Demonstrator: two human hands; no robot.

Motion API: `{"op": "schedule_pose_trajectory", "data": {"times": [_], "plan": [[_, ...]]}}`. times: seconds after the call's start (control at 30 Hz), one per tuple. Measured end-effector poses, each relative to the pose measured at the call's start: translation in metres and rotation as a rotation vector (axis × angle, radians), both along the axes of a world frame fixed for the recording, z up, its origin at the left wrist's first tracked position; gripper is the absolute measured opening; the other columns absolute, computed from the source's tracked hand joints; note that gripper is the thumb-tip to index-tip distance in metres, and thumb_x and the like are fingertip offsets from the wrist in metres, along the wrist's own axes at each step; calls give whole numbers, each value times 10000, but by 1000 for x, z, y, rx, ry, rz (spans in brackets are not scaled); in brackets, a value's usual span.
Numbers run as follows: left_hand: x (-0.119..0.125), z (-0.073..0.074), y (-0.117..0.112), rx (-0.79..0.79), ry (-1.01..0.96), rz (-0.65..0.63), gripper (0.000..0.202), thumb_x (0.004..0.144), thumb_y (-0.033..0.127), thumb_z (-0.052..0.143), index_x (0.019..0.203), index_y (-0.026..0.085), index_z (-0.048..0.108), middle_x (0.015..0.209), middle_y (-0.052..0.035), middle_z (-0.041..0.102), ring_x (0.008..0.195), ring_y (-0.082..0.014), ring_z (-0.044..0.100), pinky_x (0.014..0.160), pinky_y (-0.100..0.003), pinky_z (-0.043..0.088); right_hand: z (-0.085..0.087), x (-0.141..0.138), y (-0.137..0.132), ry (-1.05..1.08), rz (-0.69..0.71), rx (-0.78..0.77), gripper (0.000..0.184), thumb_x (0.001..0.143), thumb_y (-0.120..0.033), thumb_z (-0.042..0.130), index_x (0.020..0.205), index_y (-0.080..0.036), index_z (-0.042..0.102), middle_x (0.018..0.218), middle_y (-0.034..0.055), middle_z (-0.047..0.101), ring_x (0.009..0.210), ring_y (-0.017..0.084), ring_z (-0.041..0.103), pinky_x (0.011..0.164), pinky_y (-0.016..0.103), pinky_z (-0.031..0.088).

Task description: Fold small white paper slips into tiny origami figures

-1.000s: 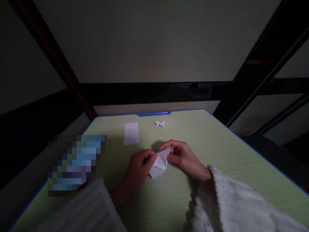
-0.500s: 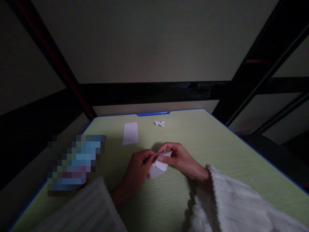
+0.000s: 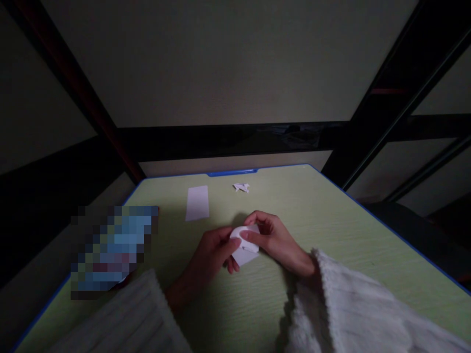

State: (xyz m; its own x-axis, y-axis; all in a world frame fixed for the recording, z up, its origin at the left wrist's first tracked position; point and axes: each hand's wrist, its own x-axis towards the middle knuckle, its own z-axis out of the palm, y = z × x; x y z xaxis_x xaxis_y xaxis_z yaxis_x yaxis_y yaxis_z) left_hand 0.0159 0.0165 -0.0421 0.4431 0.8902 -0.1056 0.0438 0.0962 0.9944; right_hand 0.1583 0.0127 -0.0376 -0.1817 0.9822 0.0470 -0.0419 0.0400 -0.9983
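Observation:
A small sheet of white paper (image 3: 246, 256), partly folded, is held between both hands above the table. Its upper part curls over toward me in a rounded bend. My left hand (image 3: 212, 252) pinches the left side, thumb on top and fingertips showing beneath the lower edge. My right hand (image 3: 270, 236) grips the right side, with its thumb pressed on the curled part and its fingers behind. Beyond the hands lies a small folded white paper figure (image 3: 241, 188). A flat white rectangle of paper (image 3: 197, 203) rests to its left.
The pale green table (image 3: 316, 211) has a blue edge and a blue handle-like strip (image 3: 232, 172) at the back. A pixelated bluish item (image 3: 117, 250) lies at the left. A wall panel (image 3: 235, 63) rises behind the table, and a dark seat-like shape (image 3: 408, 233) stands at the right.
The paper between my hands has gone from flatter, with an angled crease, to a rounded curl at its top. My left thumb has moved slightly down the paper.

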Motion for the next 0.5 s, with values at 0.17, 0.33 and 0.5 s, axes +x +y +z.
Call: {"op": "schedule_pose_trajectory", "data": {"times": [0.17,0.33,0.5], "plan": [[1,0,0,15,31,0,221,660,278,499,713,80,582,366,37,515,292,-69,459,313,-160,357,1,1,-4,-174,-27,260,65,669,-152,549,725,-141,581,640,-9,468,547,87,437,474,209,345],[1,-1,1,37,26,-9,198,662,239,509,734,77,597,401,36,530,306,-63,465,326,-156,368,4,2,-6,-362,-70,387,121,697,-103,516,712,-144,628,668,25,533,620,116,492,528,223,383],[2,-1,2,59,55,-5,175,666,226,508,710,83,599,404,47,512,312,-62,466,329,-156,372,5,7,-6,-527,-39,539,176,729,-101,475,763,-153,639,679,35,574,627,117,517,570,229,405]]}}
